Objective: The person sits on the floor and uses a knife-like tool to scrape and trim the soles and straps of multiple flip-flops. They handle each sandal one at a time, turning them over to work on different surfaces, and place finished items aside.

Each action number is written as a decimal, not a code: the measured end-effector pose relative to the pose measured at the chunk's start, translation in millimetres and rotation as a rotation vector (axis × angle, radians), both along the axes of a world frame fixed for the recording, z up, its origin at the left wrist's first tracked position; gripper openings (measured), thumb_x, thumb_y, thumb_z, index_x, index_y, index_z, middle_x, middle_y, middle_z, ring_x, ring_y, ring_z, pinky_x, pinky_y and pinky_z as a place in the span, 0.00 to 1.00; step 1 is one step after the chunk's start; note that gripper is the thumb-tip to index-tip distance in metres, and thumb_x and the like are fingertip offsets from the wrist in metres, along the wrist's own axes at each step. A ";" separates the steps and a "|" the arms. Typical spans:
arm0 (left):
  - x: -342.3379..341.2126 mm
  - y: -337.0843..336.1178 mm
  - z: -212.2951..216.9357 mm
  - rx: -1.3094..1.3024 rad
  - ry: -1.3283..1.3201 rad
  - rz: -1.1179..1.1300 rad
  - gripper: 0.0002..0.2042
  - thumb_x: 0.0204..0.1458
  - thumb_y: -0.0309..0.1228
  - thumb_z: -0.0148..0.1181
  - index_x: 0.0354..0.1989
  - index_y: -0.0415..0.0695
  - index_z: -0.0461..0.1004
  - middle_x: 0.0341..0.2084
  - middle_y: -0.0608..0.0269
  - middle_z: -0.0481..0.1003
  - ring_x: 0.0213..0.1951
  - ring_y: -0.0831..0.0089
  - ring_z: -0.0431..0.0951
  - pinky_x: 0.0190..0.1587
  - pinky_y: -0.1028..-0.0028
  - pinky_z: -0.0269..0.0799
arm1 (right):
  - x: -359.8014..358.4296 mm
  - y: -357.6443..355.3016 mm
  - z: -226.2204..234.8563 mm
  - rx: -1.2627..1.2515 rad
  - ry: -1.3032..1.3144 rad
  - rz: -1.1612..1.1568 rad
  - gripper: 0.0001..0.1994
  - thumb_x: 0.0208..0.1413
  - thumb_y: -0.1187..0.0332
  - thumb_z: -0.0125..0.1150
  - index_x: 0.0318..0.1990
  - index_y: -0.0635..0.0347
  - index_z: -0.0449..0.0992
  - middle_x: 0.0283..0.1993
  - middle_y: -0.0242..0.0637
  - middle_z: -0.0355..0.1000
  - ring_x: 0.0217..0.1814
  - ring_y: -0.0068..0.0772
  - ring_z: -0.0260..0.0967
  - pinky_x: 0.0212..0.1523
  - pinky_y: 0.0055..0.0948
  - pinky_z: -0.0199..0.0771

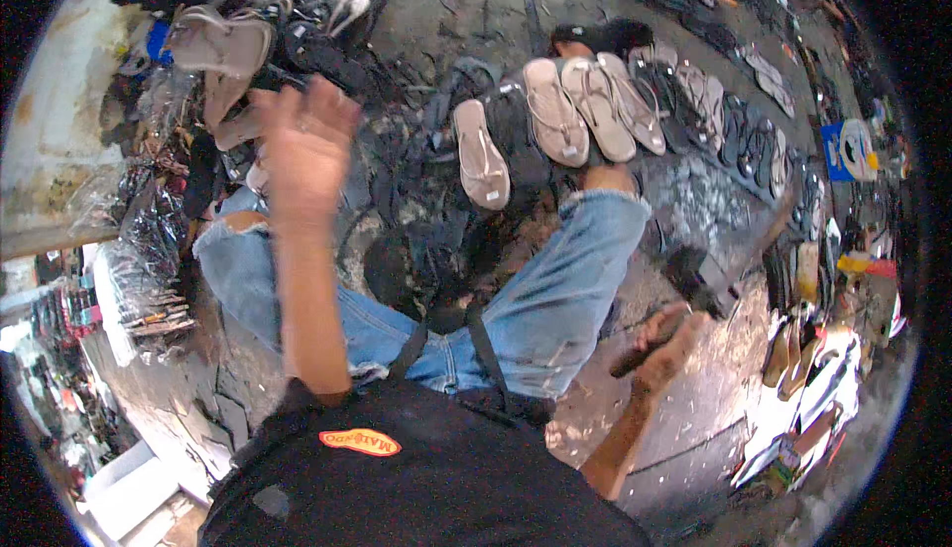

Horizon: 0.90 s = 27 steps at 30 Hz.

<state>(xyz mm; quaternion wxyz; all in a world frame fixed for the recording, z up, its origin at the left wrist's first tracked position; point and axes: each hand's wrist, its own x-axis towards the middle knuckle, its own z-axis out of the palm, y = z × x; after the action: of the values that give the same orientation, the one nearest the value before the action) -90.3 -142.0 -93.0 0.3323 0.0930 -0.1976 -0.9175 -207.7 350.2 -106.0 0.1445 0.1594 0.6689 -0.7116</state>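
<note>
My left hand [302, 145] is raised in front of me, blurred, fingers spread, with nothing in it. It hovers over a heap of black straps and beige sandals [223, 46] at the upper left. My right hand [666, 341] is down at my right side, shut on the dark handle of a hammer [706, 284] whose black head points up and to the right above the concrete floor. My knees in torn blue jeans [555, 289] lie between the two hands.
A row of beige flip-flops [575, 116] lies on the ground ahead, with dark sandals [754, 135] continuing to the right. Black rubber scraps [426, 249] pile up between my legs. Plastic-wrapped goods [149, 249] sit at left; more footwear and boxes [823, 349] crowd the right edge.
</note>
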 end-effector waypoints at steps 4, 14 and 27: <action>-58.9 142.4 -173.7 -0.655 -1.451 -0.011 0.59 0.35 0.49 0.81 0.68 0.29 0.47 0.67 0.37 0.57 0.66 0.47 0.62 0.70 0.57 0.55 | 0.1 -42.7 -3.2 -0.117 -0.091 -0.086 0.25 0.69 0.39 0.40 0.40 0.52 0.68 0.22 0.27 0.56 0.18 0.21 0.53 0.20 0.25 0.57; -89.2 116.2 -192.1 -1.077 -1.500 0.485 0.36 0.42 0.45 0.78 0.52 0.33 0.69 0.41 0.50 0.78 0.35 0.61 0.80 0.30 0.67 0.75 | 14.9 -123.6 -32.1 0.116 0.080 0.378 0.11 0.68 0.57 0.54 0.50 0.51 0.70 0.26 0.25 0.64 0.22 0.15 0.58 0.22 0.20 0.62; -64.7 116.7 -30.2 -0.351 -1.122 0.045 0.17 0.54 0.36 0.71 0.46 0.44 0.72 0.27 0.71 0.72 0.17 0.85 0.63 0.12 0.81 0.53 | 66.0 -197.7 -51.1 0.238 0.104 0.797 0.19 0.66 0.53 0.56 0.41 0.65 0.71 0.27 0.55 0.73 0.28 0.61 0.73 0.29 0.49 0.70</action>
<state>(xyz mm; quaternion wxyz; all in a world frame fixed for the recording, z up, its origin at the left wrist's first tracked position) -155.0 -25.2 -123.2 0.2067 0.5120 -0.4901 -0.6745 -141.8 152.5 -157.1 0.3552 -0.1323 0.7621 -0.5248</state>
